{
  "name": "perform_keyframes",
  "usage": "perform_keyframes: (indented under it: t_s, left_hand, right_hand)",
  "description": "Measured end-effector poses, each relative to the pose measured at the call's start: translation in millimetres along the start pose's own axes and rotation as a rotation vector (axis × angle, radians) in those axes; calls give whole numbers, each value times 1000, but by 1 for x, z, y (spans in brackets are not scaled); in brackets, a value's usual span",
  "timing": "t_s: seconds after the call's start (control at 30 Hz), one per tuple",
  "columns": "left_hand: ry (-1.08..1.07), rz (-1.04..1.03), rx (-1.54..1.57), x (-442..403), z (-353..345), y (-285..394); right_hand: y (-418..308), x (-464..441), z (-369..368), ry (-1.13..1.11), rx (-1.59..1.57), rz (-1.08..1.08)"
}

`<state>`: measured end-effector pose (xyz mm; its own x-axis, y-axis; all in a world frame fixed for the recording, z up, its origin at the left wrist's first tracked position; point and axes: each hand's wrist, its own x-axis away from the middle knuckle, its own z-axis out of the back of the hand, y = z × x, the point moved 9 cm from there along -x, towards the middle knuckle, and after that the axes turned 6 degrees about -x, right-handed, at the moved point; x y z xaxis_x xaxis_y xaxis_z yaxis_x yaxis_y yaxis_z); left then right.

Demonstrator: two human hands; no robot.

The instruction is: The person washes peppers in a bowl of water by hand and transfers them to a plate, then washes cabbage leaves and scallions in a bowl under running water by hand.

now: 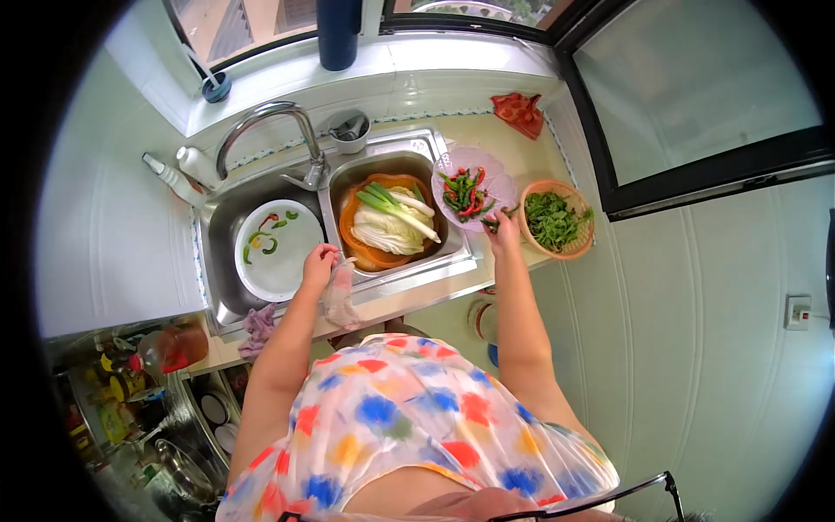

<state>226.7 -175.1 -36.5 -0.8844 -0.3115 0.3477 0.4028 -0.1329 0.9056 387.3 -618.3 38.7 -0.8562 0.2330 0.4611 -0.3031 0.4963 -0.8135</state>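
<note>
My right hand (502, 233) is closed at the lower right rim of a pink plate (498, 178), with green peppers at its fingertips. Red and green peppers (464, 193) lie on that plate. My left hand (322, 259) is over the divider between the sink bowls, fingers curled; whatever they may hold is too small to tell. In the left bowl a white basin (291, 261) has several peppers (270, 246) in water. An orange basin (350, 222) in the right bowl holds a cabbage (387, 228) and a green onion (409, 211).
An orange basket (577, 250) of leafy greens (557, 220) stands right of the plate. The faucet (310, 139) rises behind the sink. Cloths (340, 296) (258, 331) hang at the front edge. Bottles (178, 181) stand left, and an open window frame (600, 157) juts in right.
</note>
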Motion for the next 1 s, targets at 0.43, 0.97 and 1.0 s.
perform_keyframes:
  t_s: [0.43,0.97,1.0]
  left_hand:
    - [12,71,53,-1,-20,-8]
    - [459,30,-408,0,203,-64]
    - [452,-17,-528,-7,215,-62]
  right_hand:
    - [-15,3,-67,-256,47,17]
    - [244,142,-236,-540,443,-335]
    - [255,152,-242,-540,490,-365]
